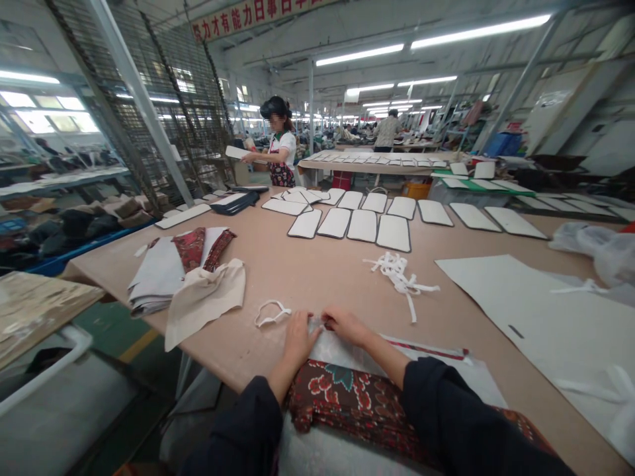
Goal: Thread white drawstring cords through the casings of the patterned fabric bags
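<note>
Near the table's front edge lies a pale grey-white sheet (342, 349), with a narrow dark red strip (426, 348) along its far side. My left hand (299, 338) is at the sheet's left corner, its fingers and thumb closing on the material. Just to the right, my right hand (346, 326) has curled fingers pinching the same corner; the fingertips are partly hidden. Below my forearms sits a folded stack of dark brown floral fabric (342, 390), with red and teal flowers. A loop of white tape (272, 313) lies just left of my left hand.
Tangled white tape (397, 268) lies beyond my hands. Several dark-edged white panels (362, 225) spread across the table's far side. Grey pieces with floral cloth (163, 264) and beige cloth (208, 297) lie left, a large white sheet (526, 324) right. A co-worker (282, 145) stands beyond, holding a panel.
</note>
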